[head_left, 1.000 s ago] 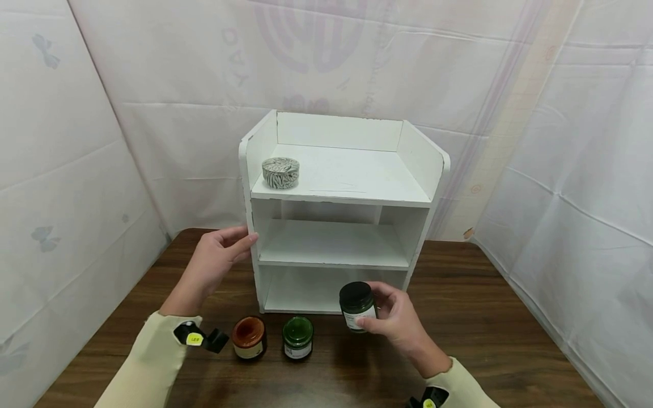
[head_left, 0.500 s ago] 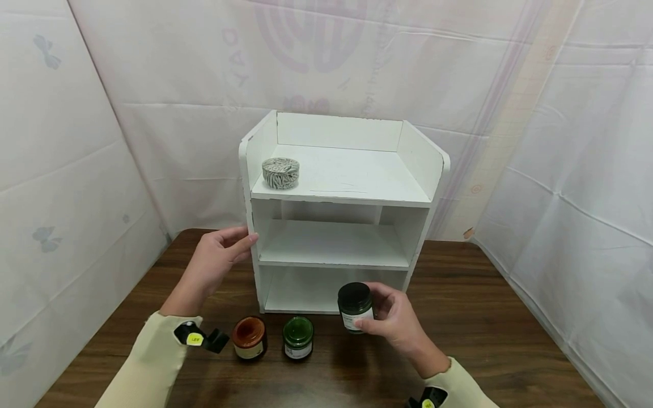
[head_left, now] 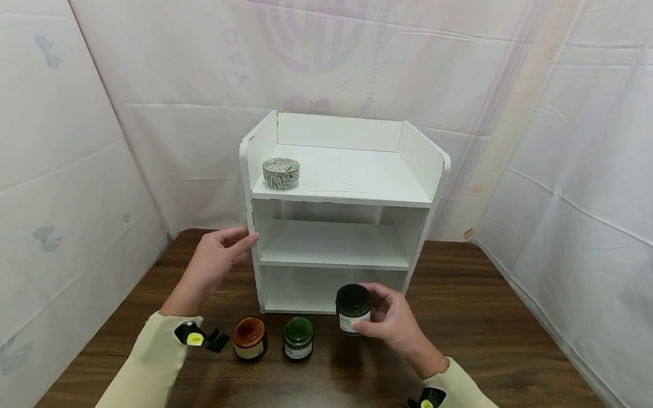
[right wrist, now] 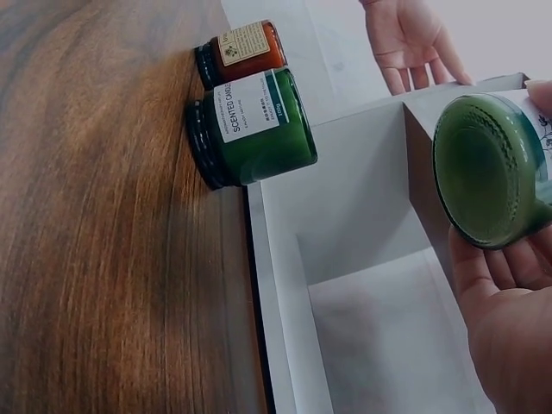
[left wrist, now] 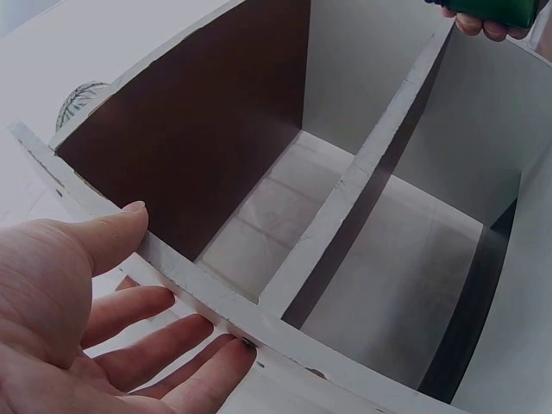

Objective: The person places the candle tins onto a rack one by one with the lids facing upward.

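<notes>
My right hand [head_left: 398, 323] pinches a dark green scented candle jar [head_left: 353, 313] by its side, black lid up, in front of the shelf's lowest compartment. In the right wrist view the green base of the candle jar [right wrist: 483, 172] shows clear of the table. My left hand [head_left: 213, 263] touches the left side panel of the white shelf unit [head_left: 336, 199], thumb at the front edge and loosely straight fingers on the outer side. An amber candle jar [head_left: 249, 338] and a second green candle jar [head_left: 298, 338] stand lid-down on the table, left of the held one.
A round zebra-patterned tin [head_left: 281, 173] sits on the top shelf's left end. The dark wooden table [head_left: 490, 328] extends to both sides of the unit. White sheeting [head_left: 194, 136] hangs behind and at the sides.
The right hand has shifted the held candle jar slightly left and down. My left hand stays at the shelf's side panel, and the two jars on the table have not moved.
</notes>
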Available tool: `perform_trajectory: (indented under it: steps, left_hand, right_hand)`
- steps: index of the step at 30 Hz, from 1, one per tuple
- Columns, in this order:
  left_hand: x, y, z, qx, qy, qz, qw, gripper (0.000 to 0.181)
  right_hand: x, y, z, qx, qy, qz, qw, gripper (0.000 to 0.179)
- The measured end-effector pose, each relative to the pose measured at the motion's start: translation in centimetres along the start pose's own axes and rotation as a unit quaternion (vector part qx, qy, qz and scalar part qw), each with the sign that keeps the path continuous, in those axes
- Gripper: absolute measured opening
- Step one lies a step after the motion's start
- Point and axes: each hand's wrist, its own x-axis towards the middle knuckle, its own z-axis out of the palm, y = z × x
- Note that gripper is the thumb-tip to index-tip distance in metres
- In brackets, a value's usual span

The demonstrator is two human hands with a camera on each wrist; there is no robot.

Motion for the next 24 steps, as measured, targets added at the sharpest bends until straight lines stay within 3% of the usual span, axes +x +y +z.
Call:
perform_trajectory:
  steps: [24]
  left_hand:
    - [0.00,-0.06,0.10,-0.005,0.000,0.001,1.0000,0.072]
  right_hand:
    - [0.45,-0.64,0.47,-0.021,0.030,0.043,0.9984,0.061]
